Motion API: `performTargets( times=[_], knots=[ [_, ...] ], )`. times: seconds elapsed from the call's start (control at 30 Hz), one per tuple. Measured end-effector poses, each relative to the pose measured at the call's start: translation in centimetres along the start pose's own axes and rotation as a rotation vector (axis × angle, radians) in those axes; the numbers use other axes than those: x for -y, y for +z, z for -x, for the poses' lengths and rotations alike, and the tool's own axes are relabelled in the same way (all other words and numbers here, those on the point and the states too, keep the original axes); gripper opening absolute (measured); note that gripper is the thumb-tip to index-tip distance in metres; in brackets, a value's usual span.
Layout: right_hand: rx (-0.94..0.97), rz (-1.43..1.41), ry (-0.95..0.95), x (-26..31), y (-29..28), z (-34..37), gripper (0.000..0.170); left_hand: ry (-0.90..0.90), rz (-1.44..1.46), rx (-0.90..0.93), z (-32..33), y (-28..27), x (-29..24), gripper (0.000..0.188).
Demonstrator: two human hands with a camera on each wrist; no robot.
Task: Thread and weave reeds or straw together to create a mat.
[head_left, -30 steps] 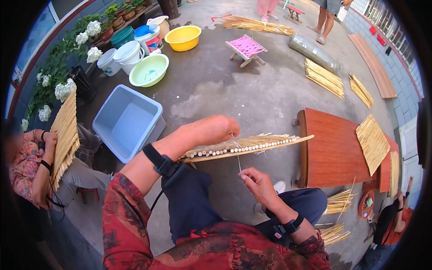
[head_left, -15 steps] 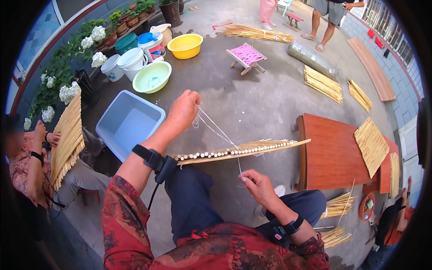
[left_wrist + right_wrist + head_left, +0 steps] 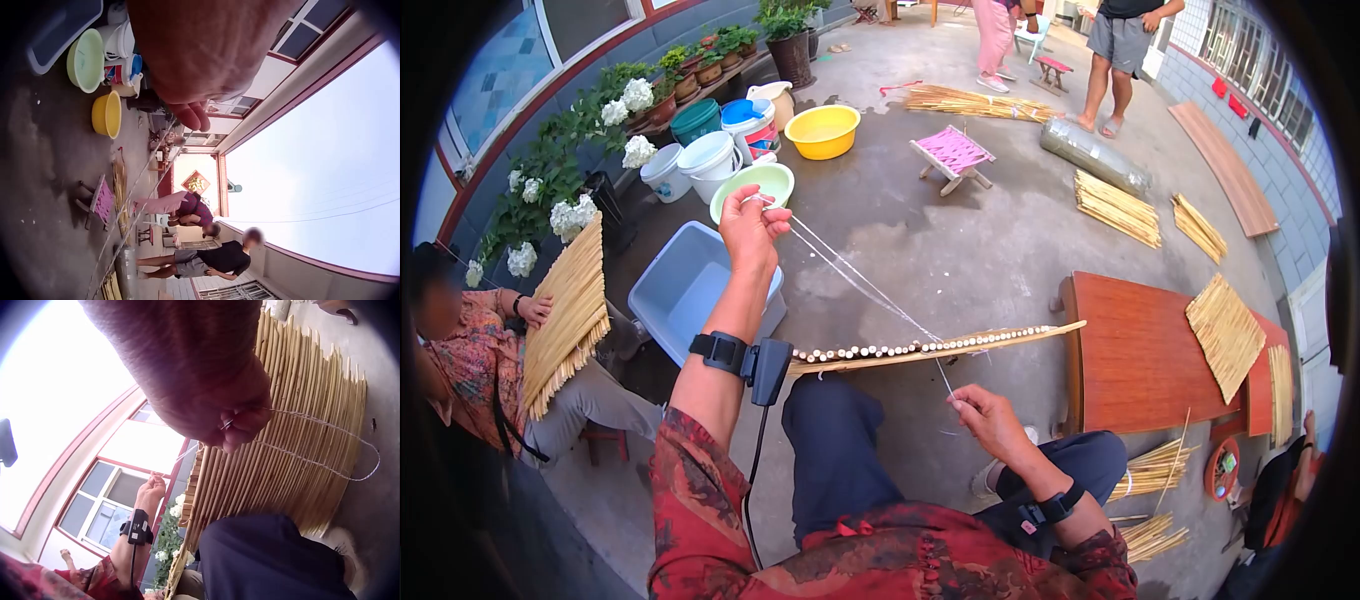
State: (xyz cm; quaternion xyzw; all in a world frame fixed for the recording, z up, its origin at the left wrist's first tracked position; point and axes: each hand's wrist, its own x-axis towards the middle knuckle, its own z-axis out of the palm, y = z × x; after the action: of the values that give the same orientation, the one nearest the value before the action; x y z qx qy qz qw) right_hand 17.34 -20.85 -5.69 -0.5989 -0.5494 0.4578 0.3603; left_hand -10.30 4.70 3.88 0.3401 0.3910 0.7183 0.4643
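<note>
String runs straight from the raised left hand, whose fingers pinch it, down to the stalk mat in front of the person's knees. Nearer the body, the right hand pinches another stretch.

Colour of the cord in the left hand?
The cord is white; best seen in the head view.

The grey concrete floor, patched with darker stains, carries a blue tub, a pale green basin, a yellow basin, a pink-topped folding stool, a wrapped roll and a bundle of pale stalks near the roll. On the reddish-brown wooden surface, which stands on that floor, a straw-coloured slatted mat lies flat.
</note>
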Motion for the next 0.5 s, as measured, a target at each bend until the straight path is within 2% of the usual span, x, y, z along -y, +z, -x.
performTargets(
  times=[0.13,0.2,0.27,0.33,0.37,0.43,0.47,0.5],
  knots=[
    [0.002,0.090,-0.036,0.4,-0.6,-0.1,0.015,-0.065,0.003,0.079,2.2,0.1,1.7,0.025],
    [0.003,0.142,-0.060,0.8,-0.8,-0.1,0.015,-0.157,-0.046,0.277,4.5,0.0,3.7,0.041],
    [0.028,0.224,-0.078,1.3,-0.8,0.0,0.015,-0.158,-0.081,0.226,7.4,1.0,4.8,0.047],
    [0.013,0.247,-0.066,1.9,-1.0,0.4,0.016,-0.118,-0.335,0.360,10.0,0.6,7.0,0.044],
    [0.003,0.270,-0.065,2.2,-1.0,0.3,0.017,-0.122,-0.334,0.360,10.7,0.5,7.5,0.044],
    [0.003,0.293,-0.092,2.1,-1.1,0.1,0.016,0.471,-0.817,0.545,12.4,1.4,6.7,0.035],
    [0.006,0.318,-0.126,1.9,-1.2,0.1,0.016,0.466,-0.816,0.552,13.4,2.1,6.2,0.035],
    [0.008,0.316,-0.118,2.0,-1.1,0.2,0.016,0.465,-0.946,0.645,14.4,2.8,5.2,0.029]
  ],
)
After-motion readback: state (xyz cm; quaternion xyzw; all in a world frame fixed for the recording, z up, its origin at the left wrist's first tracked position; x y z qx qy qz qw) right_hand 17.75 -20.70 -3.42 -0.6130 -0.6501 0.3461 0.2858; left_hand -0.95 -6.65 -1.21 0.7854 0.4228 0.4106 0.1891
